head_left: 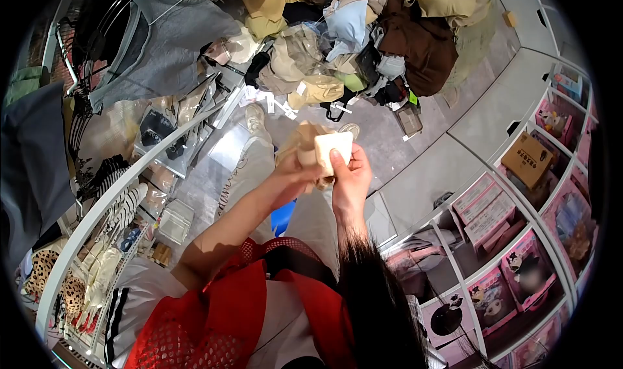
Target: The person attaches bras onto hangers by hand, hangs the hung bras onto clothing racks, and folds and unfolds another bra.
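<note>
Both hands are raised in front of my lap, close together. My left hand (pixel 297 171) has its fingers closed around a bunched beige garment (pixel 300 137), whose folds hang behind and below the fingers. My right hand (pixel 354 178) pinches a cream-white squarish piece (pixel 332 150), with the thumb on its near face. This piece touches the garment; whether it is a card or a pad sewn to it, I cannot tell. The fingers behind it are hidden.
A heap of clothes (pixel 311 51) lies on the floor ahead, with a brown garment (pixel 422 51) at its right. A curved white rail (pixel 149 150) and hanging clothes stand left. Shelves with pink boxes (pixel 529 268) and a cardboard box (pixel 527 159) curve round on the right.
</note>
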`<state>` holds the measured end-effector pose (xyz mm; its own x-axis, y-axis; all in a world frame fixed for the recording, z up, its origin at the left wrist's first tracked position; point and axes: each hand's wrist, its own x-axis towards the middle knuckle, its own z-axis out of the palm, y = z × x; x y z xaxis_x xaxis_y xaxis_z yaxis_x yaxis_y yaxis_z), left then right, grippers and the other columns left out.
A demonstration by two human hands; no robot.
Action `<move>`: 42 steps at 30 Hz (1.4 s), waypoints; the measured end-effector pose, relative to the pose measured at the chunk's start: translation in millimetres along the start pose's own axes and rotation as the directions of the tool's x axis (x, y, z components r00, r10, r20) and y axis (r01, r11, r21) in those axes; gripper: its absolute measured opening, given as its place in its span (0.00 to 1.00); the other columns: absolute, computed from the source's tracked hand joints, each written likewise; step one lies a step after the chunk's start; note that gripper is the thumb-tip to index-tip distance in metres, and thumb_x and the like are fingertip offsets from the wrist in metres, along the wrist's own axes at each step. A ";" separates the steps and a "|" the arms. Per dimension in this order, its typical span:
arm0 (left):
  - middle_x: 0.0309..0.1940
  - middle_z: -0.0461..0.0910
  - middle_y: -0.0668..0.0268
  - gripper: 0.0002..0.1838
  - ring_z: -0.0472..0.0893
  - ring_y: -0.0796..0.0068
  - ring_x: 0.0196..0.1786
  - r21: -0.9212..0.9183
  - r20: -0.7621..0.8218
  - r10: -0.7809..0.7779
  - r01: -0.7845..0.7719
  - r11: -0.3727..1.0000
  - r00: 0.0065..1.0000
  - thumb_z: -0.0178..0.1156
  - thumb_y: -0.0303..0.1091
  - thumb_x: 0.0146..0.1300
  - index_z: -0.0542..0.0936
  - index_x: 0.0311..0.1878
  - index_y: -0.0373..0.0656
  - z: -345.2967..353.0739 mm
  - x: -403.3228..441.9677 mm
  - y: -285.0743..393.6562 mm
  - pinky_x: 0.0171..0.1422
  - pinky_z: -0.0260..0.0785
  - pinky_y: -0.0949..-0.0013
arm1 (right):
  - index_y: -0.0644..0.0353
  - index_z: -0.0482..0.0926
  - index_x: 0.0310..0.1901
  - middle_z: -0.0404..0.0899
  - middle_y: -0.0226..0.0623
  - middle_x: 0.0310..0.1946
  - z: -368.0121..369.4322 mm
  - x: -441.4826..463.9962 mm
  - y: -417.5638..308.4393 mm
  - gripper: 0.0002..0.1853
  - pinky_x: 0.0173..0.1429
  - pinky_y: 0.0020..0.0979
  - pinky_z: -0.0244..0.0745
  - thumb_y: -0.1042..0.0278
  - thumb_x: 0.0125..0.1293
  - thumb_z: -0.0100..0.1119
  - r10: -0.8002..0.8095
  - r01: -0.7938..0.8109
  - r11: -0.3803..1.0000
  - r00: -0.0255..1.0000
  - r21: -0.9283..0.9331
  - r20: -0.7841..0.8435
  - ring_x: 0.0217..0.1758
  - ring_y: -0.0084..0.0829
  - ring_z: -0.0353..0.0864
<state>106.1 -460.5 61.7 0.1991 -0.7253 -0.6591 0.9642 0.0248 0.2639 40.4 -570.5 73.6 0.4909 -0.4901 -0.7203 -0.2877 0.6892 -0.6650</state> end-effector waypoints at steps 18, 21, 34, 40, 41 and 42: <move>0.39 0.77 0.65 0.13 0.75 0.81 0.43 0.569 -0.219 0.357 -0.179 0.803 0.908 0.54 0.29 0.61 0.73 0.47 0.32 0.8 -4.9 19.5 0.47 0.67 0.77 | 0.65 0.71 0.33 0.77 0.32 0.26 7.9 -11.2 -19.0 0.03 0.28 0.18 0.66 0.77 0.59 0.54 -0.111 0.082 0.940 0.991 -0.333 -0.070 0.24 0.15 0.71; 0.35 0.78 0.65 0.08 0.77 0.80 0.37 0.662 -0.315 0.404 -0.107 0.742 0.859 0.56 0.25 0.56 0.79 0.38 0.33 15.8 -11.9 28.9 0.42 0.69 0.79 | 0.65 0.71 0.32 0.78 0.32 0.26 13.9 -13.9 -21.3 0.04 0.28 0.18 0.66 0.75 0.58 0.54 -0.028 0.001 0.945 0.997 -0.328 -0.078 0.24 0.14 0.70; 0.30 0.80 0.62 0.11 0.80 0.69 0.34 0.920 0.283 0.650 -0.392 0.024 0.705 0.60 0.19 0.44 0.81 0.34 0.39 5.1 -24.4 41.9 0.39 0.72 0.72 | 0.63 0.68 0.38 0.73 0.25 0.25 20.1 -25.7 -30.1 0.03 0.25 0.16 0.57 0.78 0.64 0.45 0.028 -0.022 0.999 0.991 -0.044 0.129 0.23 0.09 0.64; 0.31 0.81 0.62 0.09 0.80 0.70 0.35 0.933 0.190 0.613 -0.336 0.132 0.767 0.60 0.21 0.46 0.81 0.34 0.38 14.6 -25.6 42.7 0.40 0.72 0.72 | 0.62 0.68 0.38 0.74 0.26 0.27 12.9 -23.9 -20.0 0.03 0.31 0.15 0.62 0.76 0.65 0.42 0.008 -0.048 0.974 0.984 0.222 0.177 0.28 0.11 0.68; 0.31 0.81 0.61 0.09 0.81 0.70 0.36 0.936 0.173 0.598 -0.320 0.148 0.783 0.60 0.20 0.46 0.81 0.34 0.38 15.6 -25.7 42.5 0.41 0.72 0.72 | 0.62 0.68 0.38 0.74 0.26 0.27 12.5 -24.2 -19.4 0.03 0.32 0.15 0.63 0.76 0.65 0.42 0.017 -0.061 0.966 0.985 0.253 0.175 0.29 0.11 0.69; 0.32 0.81 0.61 0.09 0.81 0.70 0.37 0.919 0.204 0.590 -0.361 0.160 0.781 0.60 0.20 0.47 0.81 0.34 0.38 15.9 -24.9 42.0 0.42 0.72 0.72 | 0.62 0.67 0.38 0.74 0.27 0.28 11.2 -24.0 -17.7 0.03 0.33 0.16 0.64 0.75 0.65 0.43 0.005 -0.059 0.955 0.983 0.290 0.185 0.30 0.13 0.70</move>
<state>138.9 -452.3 100.4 0.6887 -0.6923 -0.2153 -0.0784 -0.3664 0.9272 43.0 -565.0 104.8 0.6333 -0.3793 -0.6746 -0.0657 0.8421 -0.5353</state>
